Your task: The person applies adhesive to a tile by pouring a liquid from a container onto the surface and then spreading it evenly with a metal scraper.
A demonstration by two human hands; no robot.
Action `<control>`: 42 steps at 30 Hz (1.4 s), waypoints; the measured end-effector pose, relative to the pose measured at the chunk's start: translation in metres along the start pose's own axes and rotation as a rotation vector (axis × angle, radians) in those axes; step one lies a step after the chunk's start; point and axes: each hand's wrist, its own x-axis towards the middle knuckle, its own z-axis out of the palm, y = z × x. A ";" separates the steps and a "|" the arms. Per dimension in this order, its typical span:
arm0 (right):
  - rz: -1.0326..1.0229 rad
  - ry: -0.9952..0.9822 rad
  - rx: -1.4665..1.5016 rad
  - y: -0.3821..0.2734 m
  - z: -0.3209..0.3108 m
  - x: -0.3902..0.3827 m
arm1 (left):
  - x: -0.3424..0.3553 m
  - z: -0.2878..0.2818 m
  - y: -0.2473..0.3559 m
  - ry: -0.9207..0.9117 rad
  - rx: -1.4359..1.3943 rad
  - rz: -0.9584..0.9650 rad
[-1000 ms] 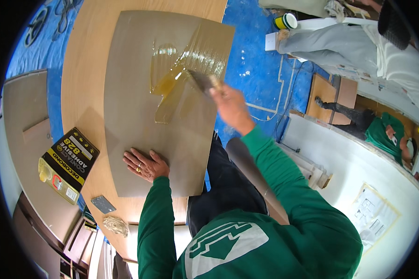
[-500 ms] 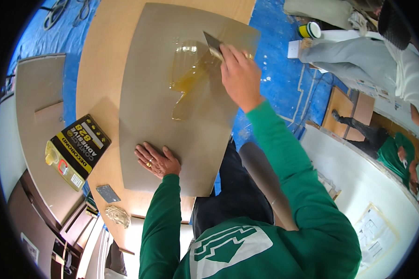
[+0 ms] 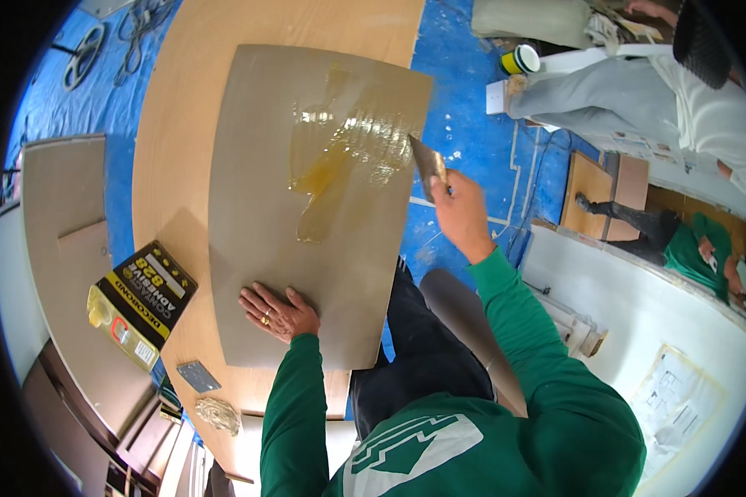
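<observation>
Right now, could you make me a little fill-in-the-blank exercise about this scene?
The person's ____ hand holds a scraper.
The other hand lies palm ____ on the brown sheet.
The person's sleeves are coloured ____.
In the picture, the can is on the sheet's ____ side.

Missing words: right; down; green; left.

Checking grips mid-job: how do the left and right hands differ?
The left hand lies flat on the panel; the right hand grips the scraper. The left hand is over the panel, the right hand outside its right edge. Both have green sleeves.
</observation>
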 end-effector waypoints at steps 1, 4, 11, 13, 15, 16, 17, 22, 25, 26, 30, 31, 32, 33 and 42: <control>0.035 0.031 -0.064 0.025 0.001 0.009 | 0.001 0.001 -0.001 0.008 0.001 0.000; -0.051 0.121 -0.231 0.088 0.003 0.068 | -0.001 0.004 -0.002 0.014 0.013 0.009; -0.240 -0.076 -0.309 0.087 -0.010 0.155 | -0.001 0.011 -0.003 0.012 0.012 0.023; -0.234 -0.292 -0.443 0.081 -0.007 0.101 | 0.001 0.010 -0.005 0.027 0.021 0.010; -0.284 -0.344 -0.475 0.055 -0.032 0.057 | 0.000 0.006 -0.006 0.027 0.015 0.001; -0.270 -0.262 -0.415 0.035 -0.043 0.061 | 0.000 0.005 -0.004 0.028 0.011 -0.001; -0.253 -0.188 -0.353 0.013 -0.052 0.063 | -0.001 0.005 -0.006 0.019 0.017 -0.008; -0.360 0.049 -0.395 0.001 -0.020 0.146 | 0.001 0.003 0.001 -0.019 -0.013 -0.010; -0.416 0.038 -0.401 -0.011 0.013 0.176 | 0.000 0.001 -0.003 -0.032 -0.013 -0.004; -0.472 0.051 -0.393 -0.017 0.023 0.184 | 0.000 0.002 -0.005 -0.046 -0.016 -0.018; -0.449 -0.028 -0.423 -0.063 0.067 0.204 | 0.002 0.001 -0.003 -0.101 -0.034 -0.046; -0.551 -0.003 -0.390 -0.071 0.079 0.199 | 0.002 0.000 -0.002 -0.109 -0.040 -0.048; -0.651 0.024 -0.357 -0.077 0.091 0.189 | 0.002 -0.001 -0.001 -0.109 -0.044 -0.049; -0.749 0.050 -0.323 -0.077 0.102 0.177 | 0.001 -0.001 0.000 -0.111 -0.048 -0.049; -0.591 -0.048 -0.385 -0.025 0.036 0.158 | 0.002 -0.004 -0.003 -0.060 -0.059 -0.035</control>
